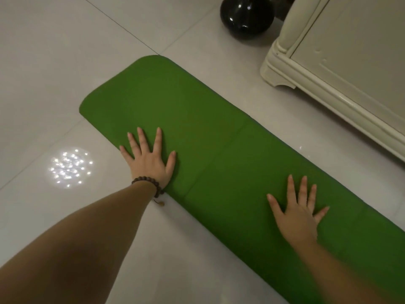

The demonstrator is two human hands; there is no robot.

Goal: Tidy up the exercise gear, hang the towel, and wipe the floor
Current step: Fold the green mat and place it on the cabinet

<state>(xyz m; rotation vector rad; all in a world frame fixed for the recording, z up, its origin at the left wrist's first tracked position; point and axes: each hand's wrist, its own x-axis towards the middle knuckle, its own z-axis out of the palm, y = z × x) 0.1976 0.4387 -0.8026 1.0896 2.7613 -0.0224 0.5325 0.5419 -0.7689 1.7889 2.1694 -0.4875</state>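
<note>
Both hands lie flat with fingers spread and straight, pressing palm-down on a green foam exercise mat (219,150), gripping nothing. Left hand (149,160) sits at about 9 o'clock near the mat's near edge, a dark wooden bead bracelet (149,185) round its wrist; right hand (299,213) rests at about 4 o'clock, well apart from the left. The mat lies on the pale glossy tiled floor (54,73), its long axis running from a rounded end at about 10 o'clock down to 4 o'clock, where it leaves the view. Its surface is matte and finely grained, with a faint crease crossing it between the hands. At 12 o'clock stands a shiny black round ball-shaped object (246,16); at 2 o'clock, a cream moulded wooden cabinet (328,62) stands beside the mat's far edge.
</note>
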